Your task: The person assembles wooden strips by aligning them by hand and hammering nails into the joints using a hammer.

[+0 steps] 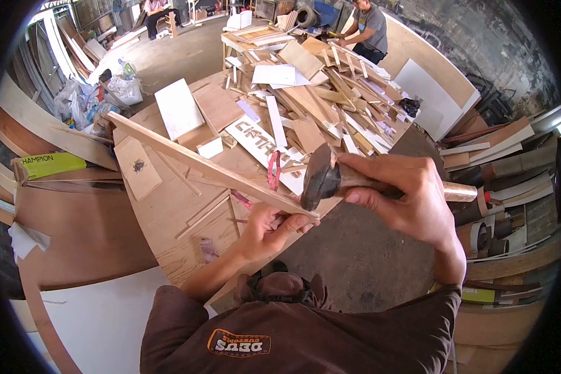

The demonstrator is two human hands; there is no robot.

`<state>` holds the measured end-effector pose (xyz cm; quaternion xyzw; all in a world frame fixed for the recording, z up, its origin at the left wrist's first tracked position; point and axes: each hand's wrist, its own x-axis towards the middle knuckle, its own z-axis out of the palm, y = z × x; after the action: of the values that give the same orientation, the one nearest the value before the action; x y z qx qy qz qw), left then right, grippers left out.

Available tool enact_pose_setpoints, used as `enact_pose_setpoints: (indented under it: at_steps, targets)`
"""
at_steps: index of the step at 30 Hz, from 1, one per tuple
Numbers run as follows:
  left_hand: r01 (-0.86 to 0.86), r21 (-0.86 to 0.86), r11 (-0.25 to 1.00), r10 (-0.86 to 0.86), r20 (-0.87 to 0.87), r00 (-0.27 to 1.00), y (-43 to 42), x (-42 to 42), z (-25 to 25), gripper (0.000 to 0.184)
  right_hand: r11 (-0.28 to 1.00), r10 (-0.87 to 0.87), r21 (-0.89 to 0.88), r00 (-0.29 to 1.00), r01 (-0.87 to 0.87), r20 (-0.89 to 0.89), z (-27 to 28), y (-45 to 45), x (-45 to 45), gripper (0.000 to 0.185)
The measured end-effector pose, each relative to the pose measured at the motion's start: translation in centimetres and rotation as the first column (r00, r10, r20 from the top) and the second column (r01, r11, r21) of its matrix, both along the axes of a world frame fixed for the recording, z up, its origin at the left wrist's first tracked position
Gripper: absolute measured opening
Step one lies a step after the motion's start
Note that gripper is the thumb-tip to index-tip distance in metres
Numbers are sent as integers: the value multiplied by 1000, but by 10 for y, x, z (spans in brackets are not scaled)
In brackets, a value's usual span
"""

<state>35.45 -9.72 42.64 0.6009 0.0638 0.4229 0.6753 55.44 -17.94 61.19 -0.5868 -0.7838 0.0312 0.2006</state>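
Observation:
My left hand (273, 230) is closed around the near end of a long, narrow wooden strip (206, 167). The strip runs away to the upper left over the worktable (168, 230). My right hand (405, 193) grips a hammer (322, 177) by its wooden handle, close to the head. The dark hammer head is just above the strip's near end, beside my left fingertips; I cannot tell whether it touches the wood. The handle's free end sticks out to the right past my right hand. Any nail at the strip's end is hidden or too small to see.
Scrap wood (318, 93) is heaped on the far part of the table, with a lettered white board (252, 138) at its near edge. A co-worker (369, 31) stands behind the heap; another person (159, 15) sits far back. Stacked boards (511, 156) line the right side.

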Motion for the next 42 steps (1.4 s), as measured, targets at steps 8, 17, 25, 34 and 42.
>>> enact_pose_setpoints:
  at_steps: [8,17,25,34,42]
  targets:
    - [37,-1,999,-37,71,997,2,-3,-4,16,1000,15,-3,1000,-15,15,-4,3,1,50]
    - [61,4,998,-61,67,996,4,-5,-1,15,995,51,89,999,-49,-16,-7,4,-5,41]
    - [66,-26,998,-63,78,995,5,-10,1,14,997,21,69,1000,-21,-4,-5,1,-11,48]
    - [65,-20,998,-63,88,994,4,-9,3,14,998,24,65,1000,-24,-2,5,3,-13,47]
    - [89,-31,996,-86,85,993,3,-11,2,14,992,122,21,987,-124,103,10,6,-9,47]
